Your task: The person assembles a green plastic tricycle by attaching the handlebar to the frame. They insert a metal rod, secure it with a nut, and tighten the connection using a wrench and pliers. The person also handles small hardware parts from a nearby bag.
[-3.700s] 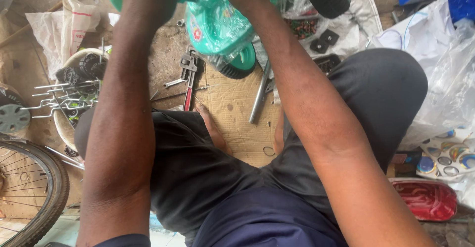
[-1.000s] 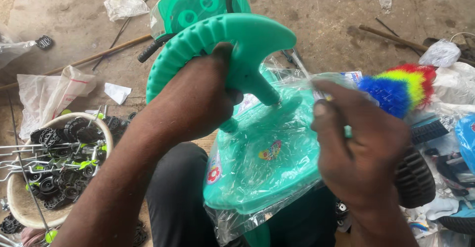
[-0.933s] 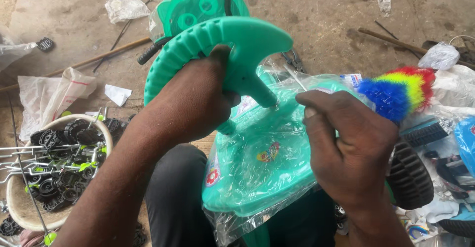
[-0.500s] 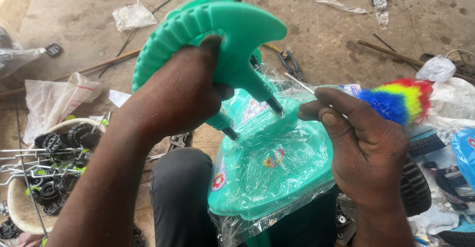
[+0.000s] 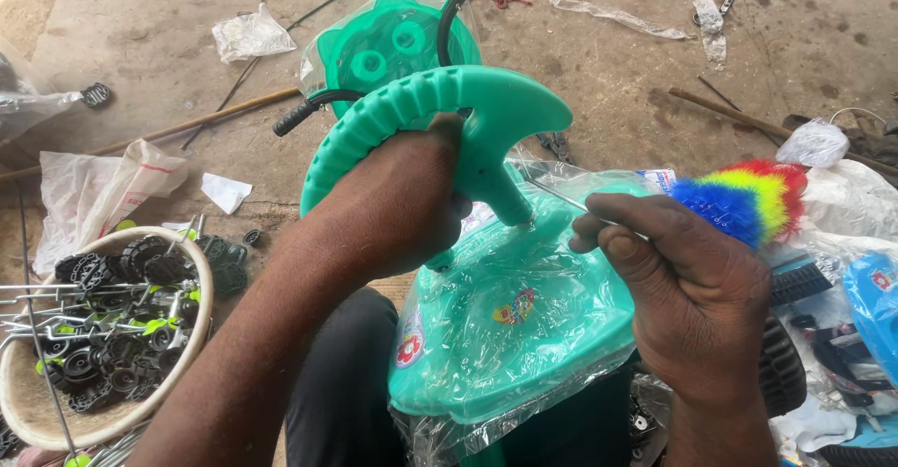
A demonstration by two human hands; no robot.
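Seated on the concrete floor (image 5: 608,65), working over the lap. Holding a teal plastic backrest (image 5: 505,112) upright above a teal toy seat (image 5: 505,336) wrapped in clear film, with the backrest's stem pointing down at the seat's rear edge. Judging by that, fitting the stem to the seat, with the fastening apparently in hand.

Clamping the backrest with the left hand (image 5: 393,205): grip clenched, fingers wrapped over the ribbed curve and down toward the stem, thumb side hidden. Pinching a thin metal rod (image 5: 552,194) in the right hand (image 5: 692,289): grip closed tight, fingertips bunched on the shaft, tip aimed at the foot of the stem. Possibly a screwdriver blade or a long pin; too slim and too glossy under the film to tell which. Cannot tell either whether the tip is touching the stem or just beside it.

For the next move: keeping the backrest steady and square with the left hand, lining the rod's tip up with whatever hole sits at the stem's base, pressing through the film without slipping.

Nearby: a rainbow-coloured tassel (image 5: 748,196) just behind the right hand, a black handlebar (image 5: 458,9) rising beyond the backrest, a round basket (image 5: 19,402) of black and green small parts at the left.
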